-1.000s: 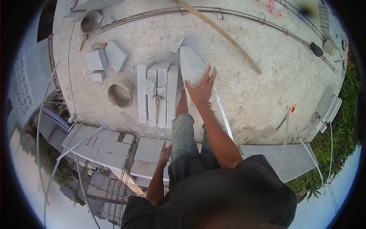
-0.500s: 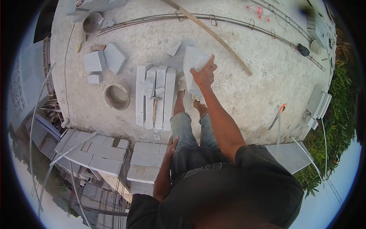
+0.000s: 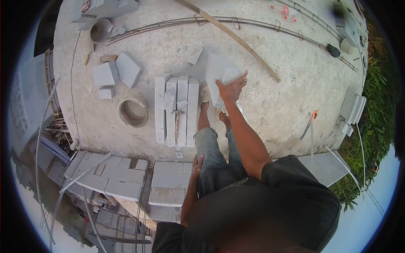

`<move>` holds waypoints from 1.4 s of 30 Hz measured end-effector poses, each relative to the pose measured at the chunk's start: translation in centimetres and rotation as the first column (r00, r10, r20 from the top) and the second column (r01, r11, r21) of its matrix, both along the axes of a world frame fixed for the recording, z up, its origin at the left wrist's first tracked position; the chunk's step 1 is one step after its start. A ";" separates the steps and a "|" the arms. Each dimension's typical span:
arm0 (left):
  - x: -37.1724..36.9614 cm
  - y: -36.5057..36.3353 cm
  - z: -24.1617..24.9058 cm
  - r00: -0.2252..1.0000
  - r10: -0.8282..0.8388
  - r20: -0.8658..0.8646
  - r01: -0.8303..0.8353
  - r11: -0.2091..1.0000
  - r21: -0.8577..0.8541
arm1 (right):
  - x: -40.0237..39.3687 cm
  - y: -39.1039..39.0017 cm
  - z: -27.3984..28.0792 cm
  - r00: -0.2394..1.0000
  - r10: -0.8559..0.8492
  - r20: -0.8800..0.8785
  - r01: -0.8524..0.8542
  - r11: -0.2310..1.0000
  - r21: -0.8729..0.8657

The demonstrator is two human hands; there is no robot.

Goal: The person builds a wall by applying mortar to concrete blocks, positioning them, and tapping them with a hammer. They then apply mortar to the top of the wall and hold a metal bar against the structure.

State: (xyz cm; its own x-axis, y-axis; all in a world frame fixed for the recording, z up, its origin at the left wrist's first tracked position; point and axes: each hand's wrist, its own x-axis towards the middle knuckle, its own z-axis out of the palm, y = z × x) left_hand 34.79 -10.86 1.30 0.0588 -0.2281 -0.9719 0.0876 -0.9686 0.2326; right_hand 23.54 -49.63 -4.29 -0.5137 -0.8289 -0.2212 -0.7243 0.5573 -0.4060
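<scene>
My right hand (image 3: 233,88) reaches forward, thumb and fingers spread around a small pale block piece (image 3: 230,74). Beneath that piece lies a larger light-grey block (image 3: 214,67), in front of my feet; whether the two are separate is hard to make out. My left hand (image 3: 197,165) rests against the side of my denim shorts (image 3: 211,147), fingers stretched and holding nothing. Left of my legs several long grey blocks (image 3: 193,111) lie side by side. On them are a hammer (image 3: 177,126) and broken block pieces (image 3: 170,101).
A round bucket (image 3: 133,112) and cut blocks (image 3: 105,74) stand to the left. A wooden plank (image 3: 240,40) crosses steel bars (image 3: 270,28) ahead. An orange-handled saw (image 3: 309,124) is on the right. Behind me runs a block wall (image 3: 168,179) at the slab's edge.
The view has shifted slightly, so the ground things sit a little lower and further right. My right hand stays at the block piece, and my left hand remains by my thigh.
</scene>
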 end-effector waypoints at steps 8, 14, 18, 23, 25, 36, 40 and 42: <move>4.8 -5.4 1.7 0.979 0.203 -0.012 -0.197 0.962 0.190 | -4.6 -0.4 7.8 0.967 0.101 0.234 -0.142 0.976 0.163; 10.7 -17.4 -5.4 0.836 0.540 -0.097 -0.546 0.836 -0.050 | -13.1 6.8 32.9 0.914 0.169 0.369 -0.236 0.961 0.144; 7.6 -28.4 -6.9 0.960 0.128 -0.248 -0.169 0.974 -0.149 | -19.7 12.9 49.7 0.893 -0.033 0.448 0.027 0.999 0.019; -5.8 -28.6 -6.8 0.719 -0.162 -0.676 0.194 0.981 -0.029 | -25.3 25.1 58.1 0.765 -0.503 0.403 0.554 0.832 -0.012; -8.8 -28.7 -4.2 0.653 -0.306 -0.693 0.396 0.918 -0.032 | -27.6 30.9 57.9 0.604 -0.671 0.430 0.721 0.690 0.063; -22.0 -30.2 13.7 0.418 -0.860 -0.294 0.807 0.500 -0.315 | -28.9 67.4 40.2 0.085 -0.526 0.846 0.960 0.270 0.071; -30.6 -29.6 17.9 0.334 -0.865 -0.374 0.822 0.461 -0.334 | -23.9 73.4 36.5 0.151 -0.567 0.809 0.985 0.156 -0.075; -35.7 -29.0 18.5 0.237 -0.903 -0.359 0.860 0.367 -0.354 | -22.3 74.0 38.4 0.112 -0.573 0.812 0.994 0.055 -0.099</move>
